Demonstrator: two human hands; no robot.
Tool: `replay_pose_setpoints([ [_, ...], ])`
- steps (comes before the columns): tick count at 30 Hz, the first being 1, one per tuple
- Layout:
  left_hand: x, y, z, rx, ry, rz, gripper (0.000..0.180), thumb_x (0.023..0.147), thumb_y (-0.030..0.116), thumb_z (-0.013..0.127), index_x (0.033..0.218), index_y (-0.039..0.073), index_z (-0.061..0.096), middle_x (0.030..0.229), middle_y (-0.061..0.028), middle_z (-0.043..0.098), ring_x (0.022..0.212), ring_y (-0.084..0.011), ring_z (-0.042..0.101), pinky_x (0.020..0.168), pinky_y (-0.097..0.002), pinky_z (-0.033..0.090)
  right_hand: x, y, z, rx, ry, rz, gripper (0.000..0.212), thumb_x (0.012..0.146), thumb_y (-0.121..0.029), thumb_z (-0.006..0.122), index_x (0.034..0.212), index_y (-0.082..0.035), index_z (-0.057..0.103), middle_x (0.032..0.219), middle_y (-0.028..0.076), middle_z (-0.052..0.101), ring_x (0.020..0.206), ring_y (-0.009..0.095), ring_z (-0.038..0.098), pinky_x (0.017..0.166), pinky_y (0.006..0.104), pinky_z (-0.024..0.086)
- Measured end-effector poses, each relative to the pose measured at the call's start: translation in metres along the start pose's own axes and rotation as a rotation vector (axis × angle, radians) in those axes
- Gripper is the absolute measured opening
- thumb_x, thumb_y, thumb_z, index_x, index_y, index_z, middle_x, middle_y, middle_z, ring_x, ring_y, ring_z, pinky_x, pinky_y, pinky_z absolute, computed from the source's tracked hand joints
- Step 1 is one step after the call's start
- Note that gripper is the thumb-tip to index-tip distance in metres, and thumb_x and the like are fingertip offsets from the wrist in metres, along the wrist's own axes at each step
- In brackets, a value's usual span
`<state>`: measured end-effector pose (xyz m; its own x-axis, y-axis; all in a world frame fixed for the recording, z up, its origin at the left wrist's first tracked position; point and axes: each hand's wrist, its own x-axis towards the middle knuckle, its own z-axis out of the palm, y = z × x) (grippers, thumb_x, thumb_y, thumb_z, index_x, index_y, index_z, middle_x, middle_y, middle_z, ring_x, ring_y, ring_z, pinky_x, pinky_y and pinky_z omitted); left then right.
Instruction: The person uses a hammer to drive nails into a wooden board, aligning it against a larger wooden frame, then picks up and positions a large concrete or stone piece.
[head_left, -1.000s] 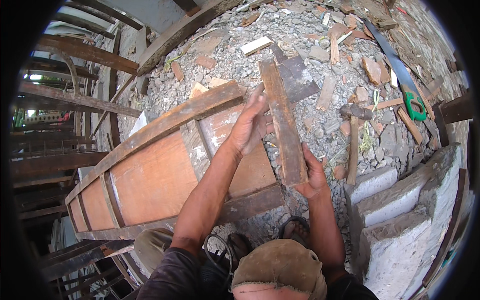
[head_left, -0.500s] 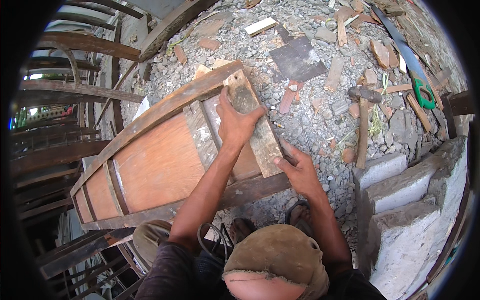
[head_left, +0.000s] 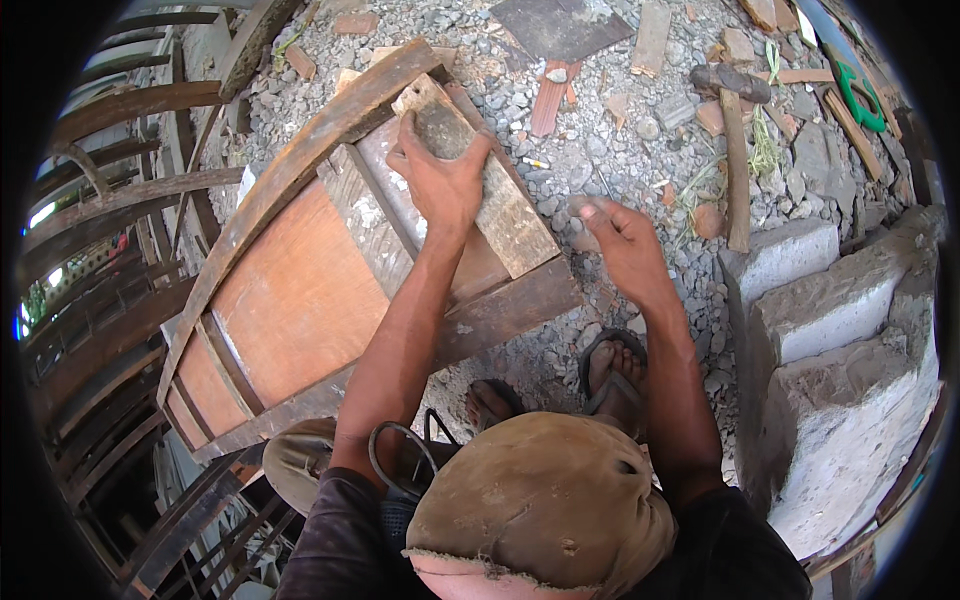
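Observation:
A short, weathered wooden board (head_left: 518,232) lies across the wide end of a tapered wooden frame with an orange plywood panel (head_left: 300,285). My left hand (head_left: 445,180) is wrapped over the board's upper part, thumb and fingers on opposite edges. To the right of the board, apart from it, my right hand (head_left: 628,240) hovers above the gravel. Its thumb and fingers are pressed together, and whatever they may hold is too small or hidden to make out. The board's lower end rests by the frame's dark near rail (head_left: 520,305).
A wood-handled hammer (head_left: 737,170) lies on the gravel at the right, with a green-handled saw (head_left: 860,100) beyond it. Concrete blocks (head_left: 840,410) stand at the lower right. Dark wooden slats (head_left: 110,290) line the left. My sandalled feet (head_left: 612,370) are near the frame.
My right hand has come off the board's lower end and moved right, its fingers closing together. The board has shifted left over the frame under my left hand. The view has shifted too.

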<state>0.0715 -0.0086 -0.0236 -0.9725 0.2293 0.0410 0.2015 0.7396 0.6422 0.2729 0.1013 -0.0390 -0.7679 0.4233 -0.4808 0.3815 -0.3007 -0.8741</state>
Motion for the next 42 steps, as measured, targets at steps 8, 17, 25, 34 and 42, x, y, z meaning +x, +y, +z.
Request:
replay_pose_setpoints([
  [8, -0.007, 0.017, 0.010, 0.036, -0.042, -0.044, 0.100, 0.070, 0.034, 0.080, 0.153, 0.000, 0.036, 0.134, -0.0258, 0.037, 0.123, -0.0453, 0.053, 0.107, -0.0518, 0.044, -0.032, 0.023, 0.014, -0.025, -0.027, -0.198, 0.028, 0.095, -0.013, 0.073, 0.119, 0.002, 0.073, 0.114, 0.015, 0.075, 0.108, 0.021, 0.068, 0.096, 0.0331, 0.051],
  [17, -0.010, 0.012, 0.017, 0.073, 0.016, 0.012, 0.093, 0.072, 0.030, 0.079, 0.150, -0.004, 0.040, 0.132, -0.0258, 0.040, 0.127, -0.0439, 0.048, 0.112, -0.0492, 0.038, -0.033, 0.009, 0.022, -0.132, 0.093, -0.274, 0.028, 0.090, -0.015, 0.074, 0.113, 0.001, 0.075, 0.104, 0.018, 0.074, 0.098, 0.032, 0.070, 0.090, 0.0381, 0.053],
  [25, -0.007, 0.002, 0.020, 0.184, 0.030, 0.093, 0.100, 0.079, 0.040, 0.083, 0.153, -0.006, 0.035, 0.131, -0.0285, 0.040, 0.126, -0.0448, 0.045, 0.110, -0.0501, 0.037, -0.030, 0.020, 0.045, -0.130, 0.261, -0.247, 0.024, 0.086, -0.016, 0.076, 0.104, 0.000, 0.076, 0.090, 0.018, 0.071, 0.086, 0.037, 0.067, 0.080, 0.0431, 0.050],
  [34, -0.028, -0.009, 0.023, 0.213, 0.019, 0.137, 0.070, 0.105, 0.037, 0.052, 0.158, -0.003, 0.030, 0.150, -0.0283, 0.039, 0.136, -0.0446, 0.038, 0.117, -0.0538, 0.024, -0.031, 0.013, 0.041, -0.292, 0.307, -0.259, 0.021, 0.083, -0.019, 0.078, 0.095, -0.001, 0.077, 0.089, 0.015, 0.073, 0.089, 0.036, 0.068, 0.083, 0.0443, 0.051],
  [42, -0.026, -0.017, 0.023, 0.093, 0.051, 0.122, 0.067, 0.104, 0.035, 0.055, 0.156, -0.002, 0.033, 0.149, -0.0284, 0.041, 0.137, -0.0434, 0.039, 0.117, -0.0538, 0.025, 0.006, -0.007, 0.054, -0.305, 0.087, -0.378, 0.061, 0.085, -0.018, 0.075, 0.140, 0.002, 0.057, 0.130, 0.025, 0.063, 0.121, 0.041, 0.058, 0.105, 0.0462, 0.046],
])
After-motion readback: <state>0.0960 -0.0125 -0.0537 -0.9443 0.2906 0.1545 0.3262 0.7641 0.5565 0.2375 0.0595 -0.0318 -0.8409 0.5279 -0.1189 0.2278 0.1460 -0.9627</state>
